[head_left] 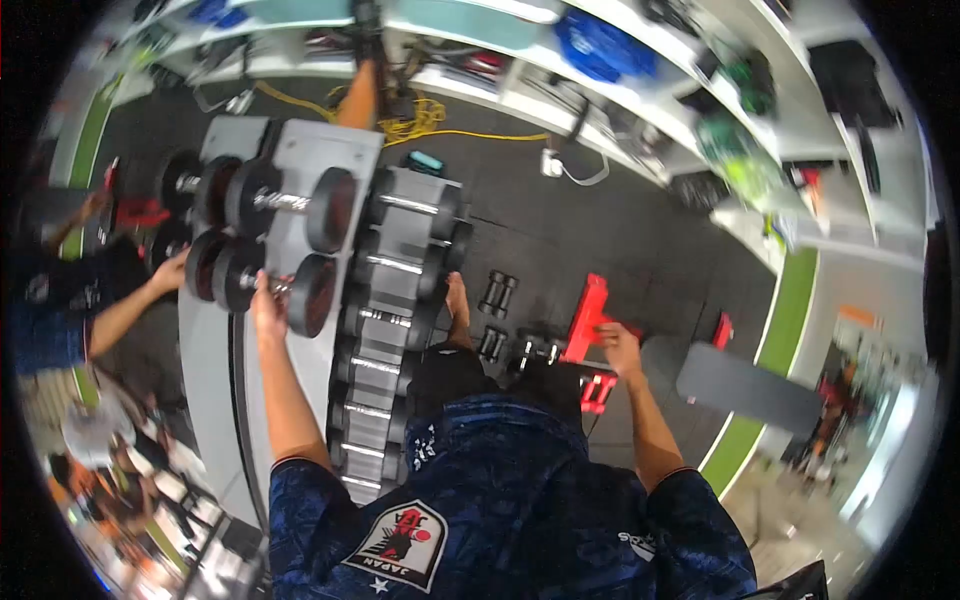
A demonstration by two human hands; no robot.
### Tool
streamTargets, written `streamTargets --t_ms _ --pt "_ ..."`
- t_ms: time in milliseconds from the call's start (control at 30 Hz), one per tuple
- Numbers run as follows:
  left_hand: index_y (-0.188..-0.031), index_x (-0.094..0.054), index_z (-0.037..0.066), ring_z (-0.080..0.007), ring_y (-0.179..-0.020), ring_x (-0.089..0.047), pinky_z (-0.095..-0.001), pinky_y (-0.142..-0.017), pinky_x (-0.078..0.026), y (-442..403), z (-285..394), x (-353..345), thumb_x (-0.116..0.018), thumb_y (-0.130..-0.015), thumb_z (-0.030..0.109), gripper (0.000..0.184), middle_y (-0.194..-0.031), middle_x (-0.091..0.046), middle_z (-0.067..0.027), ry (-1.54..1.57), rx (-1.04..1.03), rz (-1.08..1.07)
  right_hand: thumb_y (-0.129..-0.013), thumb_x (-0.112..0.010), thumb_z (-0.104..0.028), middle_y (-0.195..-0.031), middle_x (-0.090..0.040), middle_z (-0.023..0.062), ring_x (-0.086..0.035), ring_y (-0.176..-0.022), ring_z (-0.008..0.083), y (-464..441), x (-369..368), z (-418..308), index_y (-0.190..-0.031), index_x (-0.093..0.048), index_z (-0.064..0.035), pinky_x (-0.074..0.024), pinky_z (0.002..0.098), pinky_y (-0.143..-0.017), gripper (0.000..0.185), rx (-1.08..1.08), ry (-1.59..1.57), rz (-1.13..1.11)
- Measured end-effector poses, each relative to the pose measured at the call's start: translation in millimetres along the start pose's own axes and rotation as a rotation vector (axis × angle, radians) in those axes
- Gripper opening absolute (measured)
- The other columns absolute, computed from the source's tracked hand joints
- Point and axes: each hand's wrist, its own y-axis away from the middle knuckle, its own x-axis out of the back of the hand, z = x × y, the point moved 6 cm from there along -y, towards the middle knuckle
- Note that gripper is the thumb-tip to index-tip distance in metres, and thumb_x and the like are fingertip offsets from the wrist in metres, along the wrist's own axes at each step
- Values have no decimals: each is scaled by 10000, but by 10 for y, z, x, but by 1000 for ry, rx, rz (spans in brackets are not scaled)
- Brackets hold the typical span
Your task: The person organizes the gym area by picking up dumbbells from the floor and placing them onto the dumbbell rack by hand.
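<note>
Left hand [267, 312] is wrapped around the handle of a dumbbell [284, 287] over the grey rack top [322, 146]; whether its weight rests there cannot be determined. Right hand [622, 352], fingers loosely bent, overlaps a red frame [587, 315]; contact unclear.

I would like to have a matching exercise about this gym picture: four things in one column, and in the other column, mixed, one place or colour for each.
Column one:
1. Left hand
2. Right hand
3. Coiled cord
4. Long pad

Column two:
A. grey
B. at the handle of a dumbbell
C. yellow
D. at a red frame

Right pairs: 1-B, 2-D, 3-C, 4-A.
</note>
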Motion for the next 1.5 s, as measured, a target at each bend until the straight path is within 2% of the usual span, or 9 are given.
streamTargets --t_ms 67,267,400,500,767,867,1067,1300,1500 --pt "-931 -576 70 -175 -667 -594 -287 -648 -478 -366 -60 393 -601 -909 381 313 -794 -627 -43 -77 -43 -77 -836 -500 -6 -843 -677 103 -653 -737 151 504 369 786 -1034 -613 0 -528 284 -666 228 -92 243 186" --pt "-901 -591 19 -142 -704 -556 -324 -633 -445 316 235 360 -686 -769 285 312 -849 -606 -82 -357 -194 339 -849 -483 5 -802 -651 71 -634 -670 157 1873 -170 1922 -1040 -610 -4 -523 284 -584 229 -489 -487 286" --pt "-1059 -536 -46 -334 -909 -605 -432 -792 -489 550 275 444 -687 -764 364 527 -952 -607 -209 -803 -828 717 -847 -492 -20 -818 -654 77 -630 -646 146 2508 -998 2419 -1069 -593 -1 -510 265 -559 245 -597 -644 124" --pt "-1143 -500 -35 -404 -994 -580 -473 -853 -481 1359 14 153 -668 -780 432 614 -1086 -570 -269 -1101 -736 796 -873 -504 -61 -814 -654 71 -632 -652 134 2874 -1275 2635 -1075 -592 -3 -509 259 -551 228 -561 -599 59" --pt "-1001 -489 60 -299 -718 -578 -392 -554 -496 1783 -1594 282 -620 -816 426 430 -776 -533 -152 -1738 -1638 1073 -897 -526 -125 -847 -654 72 -639 -661 144 3518 -1814 3311 -1059 -613 -14 -528 260 -580 215 -681 -851 206" --pt "-1127 -420 39 -387 -885 -550 -484 -699 -504 2074 -2193 -81 -642 -772 355 525 -1042 -459 -253 -1417 -902 415 -899 -533 -136 -846 -653 72 -637 -659 142 3619 -1840 3291 -1070 -612 -18 -532 264 -587 221 -702 -879 206" --pt "-1102 -437 -26 -423 -969 -527 -505 -846 -435 2233 -3340 -924 -660 -748 256 505 -1097 -486 -279 -1357 -543 -361 -898 -563 -163 -856 -660 73 -638 -662 131 3652 -1859 3231 -1071 -611 -9 -528 265 -573 236 -749 -858 268" --pt "-1038 -542 -10 -373 -941 -581 -414 -847 -454 2730 -4081 -1581 -644 -782 206 350 -965 -609 -209 -1439 -460 -801 -889 -561 -83 -845 -667 70 -637 -679 116 3614 -1643 2885 -1065 -608 1 -515 244 -587 200 -650 -819 335" --pt "-1016 -605 51 -330 -997 -621 -386 -857 -466 2867 -4504 -1532 -631 -797 254 300 -1022 -656 -189 -1519 -184 -713 -892 -540 -69 -832 -664 57 -635 -703 110 3422 -1641 2910 -1059 -601 2 -514 247 -600 191 -697 -865 284"
